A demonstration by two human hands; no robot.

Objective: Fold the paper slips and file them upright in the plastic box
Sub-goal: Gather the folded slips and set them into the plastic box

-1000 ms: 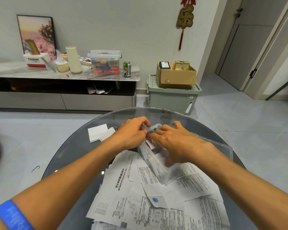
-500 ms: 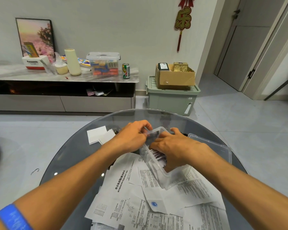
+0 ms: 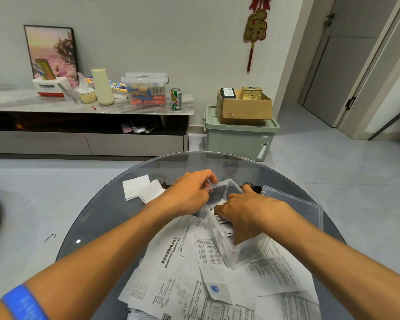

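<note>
A clear plastic box (image 3: 219, 239) stands on the round glass table (image 3: 97, 218), on top of loose printed paper slips (image 3: 189, 280). My left hand (image 3: 189, 195) grips the box's far-left rim with curled fingers. My right hand (image 3: 247, 215) reaches down into the box, its fingers curled onto folded slips (image 3: 218, 219) standing inside. Most of those slips are hidden by the hand. Two folded white slips (image 3: 143, 189) lie on the glass to the left of my left hand.
The box's clear lid (image 3: 296, 204) lies on the table to the right. Beyond the table are a low cabinet (image 3: 86, 125) with clutter, a green storage bin (image 3: 240, 139) carrying a cardboard box, and open tiled floor.
The box has settled from a tilt to nearly level. My right hand has moved from the rim down into the box onto the slips. My left hand stays on the rim.
</note>
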